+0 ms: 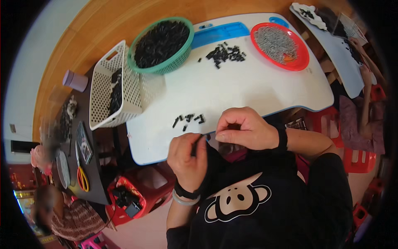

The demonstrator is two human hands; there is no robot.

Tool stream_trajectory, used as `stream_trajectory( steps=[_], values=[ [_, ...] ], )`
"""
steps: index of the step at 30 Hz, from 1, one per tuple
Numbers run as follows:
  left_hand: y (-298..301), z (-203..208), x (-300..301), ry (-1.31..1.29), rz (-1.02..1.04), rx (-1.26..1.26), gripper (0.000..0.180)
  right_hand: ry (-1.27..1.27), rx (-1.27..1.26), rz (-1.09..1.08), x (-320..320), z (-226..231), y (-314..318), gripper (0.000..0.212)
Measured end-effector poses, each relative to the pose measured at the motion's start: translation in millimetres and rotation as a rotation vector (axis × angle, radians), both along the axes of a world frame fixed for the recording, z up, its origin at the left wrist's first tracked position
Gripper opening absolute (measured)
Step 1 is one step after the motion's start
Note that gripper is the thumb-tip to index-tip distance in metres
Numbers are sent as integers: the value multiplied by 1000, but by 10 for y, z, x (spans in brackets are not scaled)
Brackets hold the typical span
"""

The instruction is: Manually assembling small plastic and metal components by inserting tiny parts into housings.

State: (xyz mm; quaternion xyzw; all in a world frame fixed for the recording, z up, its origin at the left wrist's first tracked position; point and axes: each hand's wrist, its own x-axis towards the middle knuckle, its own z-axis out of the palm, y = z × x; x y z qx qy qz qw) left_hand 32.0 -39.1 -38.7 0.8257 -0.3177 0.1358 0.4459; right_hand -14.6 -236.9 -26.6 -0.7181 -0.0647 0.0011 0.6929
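Note:
My left hand (187, 159) is closed at the table's near edge, with a small black plastic piece (200, 140) between thumb and fingers. Close beside it, my right hand (248, 129) is curled in a pinch; anything between its fingertips is too small to make out. Several short black pieces (189, 119) lie on the white tabletop (174, 92) just beyond my left hand. Farther back is a larger pile of the same black pieces (226, 54). At the far right of the table, a red plate (304, 62) holds many small silvery metal parts (274, 42).
A green basket (163, 68) full of black pieces stands at the back left, beside a white perforated basket (132, 89). Orange-handled scissors (82, 178) lie on a dark side table (94, 166). Red stools (143, 189) flank me. Another person's hands (365, 72) work at a table on the right.

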Motion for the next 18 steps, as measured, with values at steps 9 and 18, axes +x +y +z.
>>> stream_trajectory(
  steps=[9,18],
  values=[
    [139,-617,443,-101,213,138,15,-166,-872,-624,-93,-240,-1830,9],
    [76,-714,526,-96,177,157,20,168,-1124,-614,100,-358,-2445,13]
  ],
)
